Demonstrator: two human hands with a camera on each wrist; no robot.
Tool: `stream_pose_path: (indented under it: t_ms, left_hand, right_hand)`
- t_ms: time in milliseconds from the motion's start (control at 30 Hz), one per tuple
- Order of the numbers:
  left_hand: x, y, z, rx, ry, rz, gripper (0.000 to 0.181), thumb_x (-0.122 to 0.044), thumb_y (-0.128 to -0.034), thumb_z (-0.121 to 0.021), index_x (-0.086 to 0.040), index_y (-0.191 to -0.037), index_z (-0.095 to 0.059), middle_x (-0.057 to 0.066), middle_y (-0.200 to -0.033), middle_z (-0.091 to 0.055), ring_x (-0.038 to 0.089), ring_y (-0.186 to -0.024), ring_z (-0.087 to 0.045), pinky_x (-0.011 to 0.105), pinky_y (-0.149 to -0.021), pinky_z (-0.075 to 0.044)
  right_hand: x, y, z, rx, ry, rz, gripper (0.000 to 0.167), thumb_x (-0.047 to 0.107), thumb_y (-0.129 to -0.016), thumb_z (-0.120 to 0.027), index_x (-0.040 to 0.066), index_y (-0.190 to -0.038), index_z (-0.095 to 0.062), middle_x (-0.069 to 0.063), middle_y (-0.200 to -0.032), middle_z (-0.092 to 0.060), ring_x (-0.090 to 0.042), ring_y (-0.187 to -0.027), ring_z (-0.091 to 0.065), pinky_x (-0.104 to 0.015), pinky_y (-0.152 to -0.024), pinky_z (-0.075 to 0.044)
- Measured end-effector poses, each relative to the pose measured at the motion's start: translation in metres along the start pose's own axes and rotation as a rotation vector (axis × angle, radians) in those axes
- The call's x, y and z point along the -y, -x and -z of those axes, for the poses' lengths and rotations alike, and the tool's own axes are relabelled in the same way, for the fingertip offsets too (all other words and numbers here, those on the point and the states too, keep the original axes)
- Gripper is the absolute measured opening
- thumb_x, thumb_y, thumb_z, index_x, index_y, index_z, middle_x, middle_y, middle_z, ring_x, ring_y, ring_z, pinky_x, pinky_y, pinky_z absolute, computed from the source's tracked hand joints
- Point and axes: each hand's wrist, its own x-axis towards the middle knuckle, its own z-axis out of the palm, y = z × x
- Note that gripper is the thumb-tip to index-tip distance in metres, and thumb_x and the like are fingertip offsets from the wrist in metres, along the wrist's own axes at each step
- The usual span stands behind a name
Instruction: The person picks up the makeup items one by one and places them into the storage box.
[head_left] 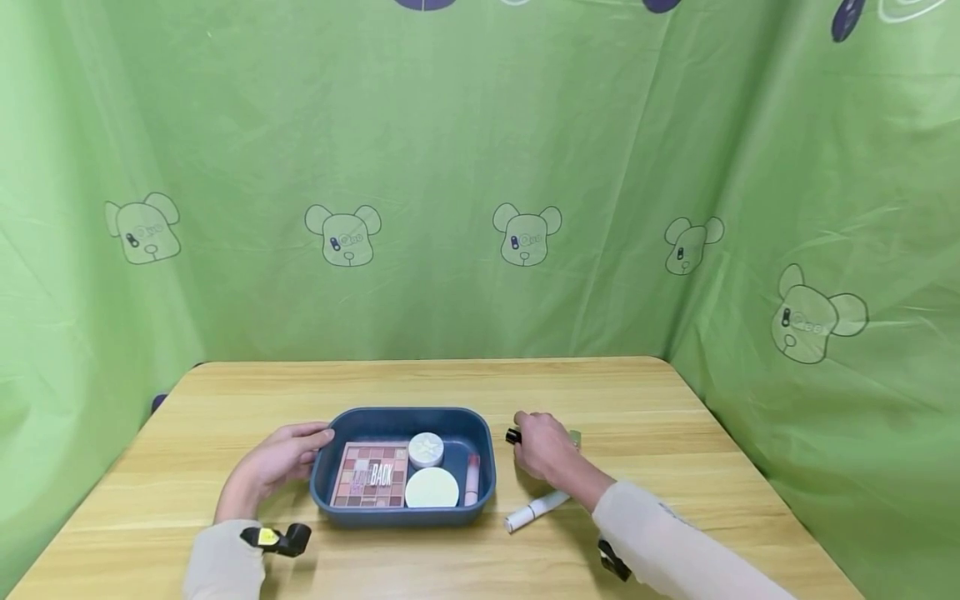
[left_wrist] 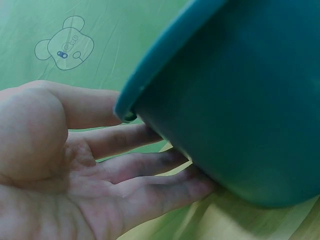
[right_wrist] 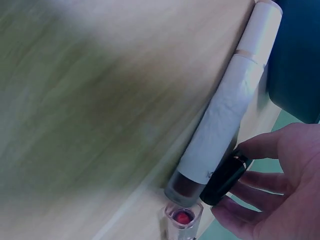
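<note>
My left hand [head_left: 281,460] grips the left rim of a dark blue tray [head_left: 401,518], its fingers against the outer wall [left_wrist: 210,125]. An eyeshadow palette [head_left: 369,477], a small round white container [head_left: 426,449], a larger round white compact [head_left: 432,488] and a pinkish tube [head_left: 472,481] lie inside. Right of the tray, my right hand [head_left: 547,450] pinches a small black tube [right_wrist: 225,180] between thumb and fingers. Beside it, a white tube [right_wrist: 225,110] lies on the table. A clear-walled piece with a red centre [right_wrist: 183,220] is near the white tube's end.
The wooden table [head_left: 420,383] reaches back to a green curtain [head_left: 450,300] printed with bear heads. The curtain also hangs along both sides. A greenish item [head_left: 575,437] shows partly behind my right hand.
</note>
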Motion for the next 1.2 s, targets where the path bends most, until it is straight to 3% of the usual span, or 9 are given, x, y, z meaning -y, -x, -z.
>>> stream_pose_path:
  t_ms: [367, 600, 1200]
  left_hand:
    - [-0.0009, 0.0003, -0.0004, -0.001, 0.002, 0.004, 0.061, -0.023, -0.1074, -0.050, 0.018, -0.148, -0.030, 0.036, -0.143, -0.051, 0.044, -0.130, -0.057, 0.047, -0.103, -0.056]
    - [-0.0006, 0.0005, 0.0002, 0.002, 0.003, -0.001, 0.062, -0.023, -0.1074, -0.050, 0.019, -0.149, -0.030, 0.036, -0.144, -0.050, 0.045, -0.131, -0.056, 0.047, -0.102, -0.056]
    - [-0.0009, 0.0000, -0.0006, -0.013, 0.006, 0.010, 0.062, -0.023, -0.1072, -0.050, 0.018, -0.149, -0.030, 0.036, -0.144, -0.050, 0.044, -0.131, -0.056, 0.046, -0.103, -0.056]
  right_hand:
    - [-0.0008, 0.0002, -0.0035, 0.049, 0.012, -0.018, 0.010, 0.005, -0.084, -0.069, 0.006, -0.089, -0.061, -0.009, -0.077, -0.063, -0.021, -0.070, -0.059, -0.038, -0.063, -0.058]
    - [0.0005, 0.0008, -0.0038, 0.096, -0.014, -0.043, 0.010, 0.004, -0.086, -0.066, 0.004, -0.095, -0.062, -0.013, -0.085, -0.066, -0.024, -0.079, -0.064, -0.040, -0.068, -0.061]
    - [0.0003, 0.0000, -0.0010, 0.089, -0.029, -0.042, 0.009, 0.000, -0.082, -0.067, 0.006, -0.088, -0.061, -0.011, -0.080, -0.064, -0.021, -0.072, -0.060, -0.037, -0.062, -0.058]
